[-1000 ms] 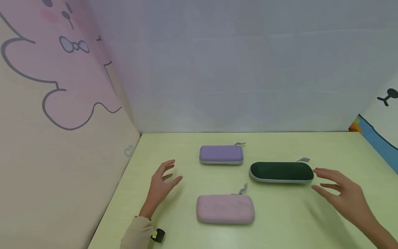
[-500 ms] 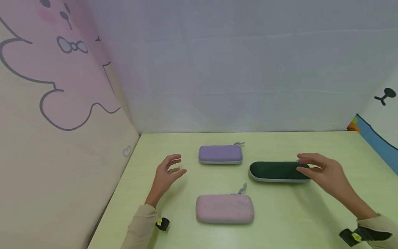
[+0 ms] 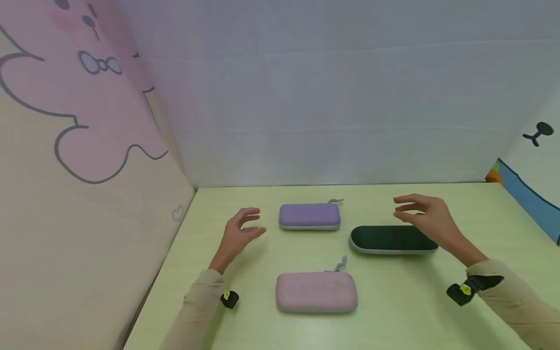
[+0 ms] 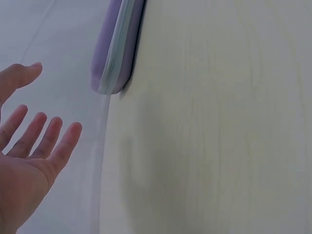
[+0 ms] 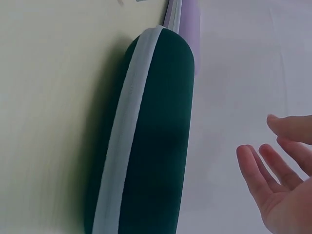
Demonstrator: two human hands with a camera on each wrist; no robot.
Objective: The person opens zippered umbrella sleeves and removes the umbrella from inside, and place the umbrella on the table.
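A purple zip case (image 3: 309,216) lies toward the back of the table, its grey pull tab at the right rear. My left hand (image 3: 238,235) hovers left of it, fingers apart and holding nothing; the left wrist view shows the palm and the end of the purple case (image 4: 114,53). Above the right end of a dark green zip case (image 3: 389,239) is my right hand (image 3: 425,218), with a gap between thumb and fingers. The right wrist view shows that hand apart from the green case (image 5: 161,131). A pink zip case (image 3: 317,292) lies nearest me.
The pale yellow table (image 3: 245,321) ends at a white back wall (image 3: 332,112). On the left stands a side wall (image 3: 78,243) with a pink cartoon drawing. Each sleeved wrist carries a small black camera.
My right hand has moved left and away from me, from beside the green case's right end to above it. My left hand has shifted slightly forward and right. The cases stay put.
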